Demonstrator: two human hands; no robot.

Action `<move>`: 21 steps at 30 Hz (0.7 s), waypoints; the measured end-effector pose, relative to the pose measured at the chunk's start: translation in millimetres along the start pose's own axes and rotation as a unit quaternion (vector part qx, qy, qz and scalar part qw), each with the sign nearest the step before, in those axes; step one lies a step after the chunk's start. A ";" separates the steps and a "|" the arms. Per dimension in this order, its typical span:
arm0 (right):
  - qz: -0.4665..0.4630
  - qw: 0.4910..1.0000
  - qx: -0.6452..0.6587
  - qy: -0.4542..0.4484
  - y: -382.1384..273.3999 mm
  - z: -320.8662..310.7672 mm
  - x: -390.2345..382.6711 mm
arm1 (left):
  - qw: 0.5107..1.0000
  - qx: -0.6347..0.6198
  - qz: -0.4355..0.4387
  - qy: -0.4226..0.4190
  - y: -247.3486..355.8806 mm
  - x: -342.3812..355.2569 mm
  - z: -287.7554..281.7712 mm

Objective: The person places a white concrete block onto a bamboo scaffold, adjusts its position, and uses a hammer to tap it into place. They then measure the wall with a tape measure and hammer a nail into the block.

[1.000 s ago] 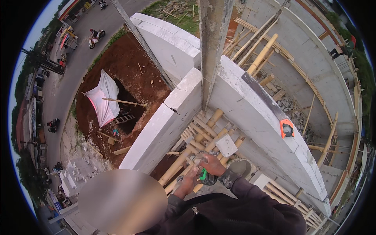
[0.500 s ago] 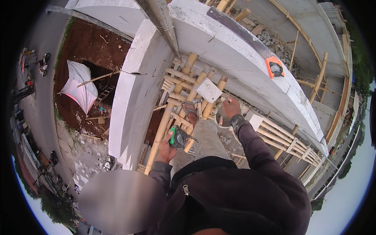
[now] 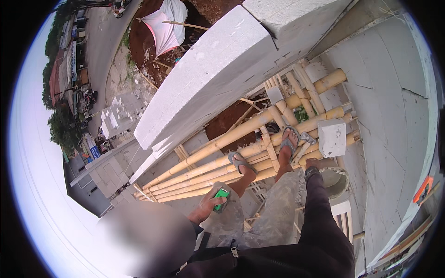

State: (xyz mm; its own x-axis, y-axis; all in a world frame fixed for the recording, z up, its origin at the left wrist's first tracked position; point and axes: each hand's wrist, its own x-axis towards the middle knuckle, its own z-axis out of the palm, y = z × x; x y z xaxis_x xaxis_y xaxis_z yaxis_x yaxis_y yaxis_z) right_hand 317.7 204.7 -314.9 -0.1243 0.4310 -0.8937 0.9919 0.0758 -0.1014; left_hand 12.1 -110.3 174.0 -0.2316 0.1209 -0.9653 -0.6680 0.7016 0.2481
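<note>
My left hand (image 3: 204,208) is closed around a green tape measure (image 3: 221,199), held in front of my left knee. My right hand (image 3: 313,163) reaches down past my right knee, its fingers curled and partly hidden; what they grip, if anything, I cannot make out. It is just left of a round bucket (image 3: 345,186) with grey material inside. A pale block (image 3: 332,137) sits on the bamboo just beyond that hand. A small grey object (image 3: 307,137) lies beside my right foot, its kind unclear.
My sandalled feet (image 3: 288,139) stand on bamboo poles (image 3: 213,143) with gaps between them. A pale block wall (image 3: 208,69) rises ahead to the left, above red soil and a road. Another wall (image 3: 384,106) stands right, with an orange-handled saw (image 3: 422,189) on its top.
The view has swung left, showing more of the left wall and street. My right hand has shifted from over the bucket to its left side. My left hand still holds the tape measure.
</note>
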 end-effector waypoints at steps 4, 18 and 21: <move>0.119 0.978 0.153 0.080 4.7 63.6 88.1 | 0.996 -0.084 -0.018 0.008 -31.6 23.2 -15.7; -0.046 0.997 -0.063 0.029 10.1 -46.7 34.3 | 0.872 -0.461 0.024 -0.163 -114.1 -19.6 -75.7; 0.026 0.972 -0.202 0.120 -43.6 -88.7 -21.0 | 0.915 -0.394 0.026 -0.076 -142.2 -58.7 -75.7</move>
State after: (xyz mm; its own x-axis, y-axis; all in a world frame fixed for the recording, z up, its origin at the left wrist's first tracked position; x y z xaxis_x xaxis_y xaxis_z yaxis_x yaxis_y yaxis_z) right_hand 274.9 272.1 -252.9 -0.1238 0.6376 -0.7604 0.9124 0.3744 0.1654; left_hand 67.2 -270.3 201.5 -0.2169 0.2790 -0.9355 -0.9755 -0.0262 0.2183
